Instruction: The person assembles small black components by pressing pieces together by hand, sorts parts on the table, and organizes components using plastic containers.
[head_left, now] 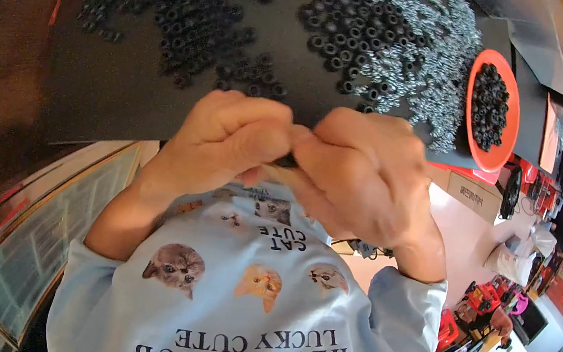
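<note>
Observing remotely, I find left hand (233, 132) and right hand (363, 166) curled together, apparently pinching a mostly hidden small dark piece (289, 160) between them, near black rings (349, 40); I judge close fingerwork in hand, next requiring steady, aligned grips.

Left hand (233, 132) curled, meeting right hand (366, 170), also curled.

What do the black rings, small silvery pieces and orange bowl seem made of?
Black rings: plastic or rubber, semi-matt, judging by their faint highlights. Small silvery pieces: likely metal, shiny, given their bright glints. Orange bowl: probably plastic, smooth, from its even colour and soft sheen.
</note>
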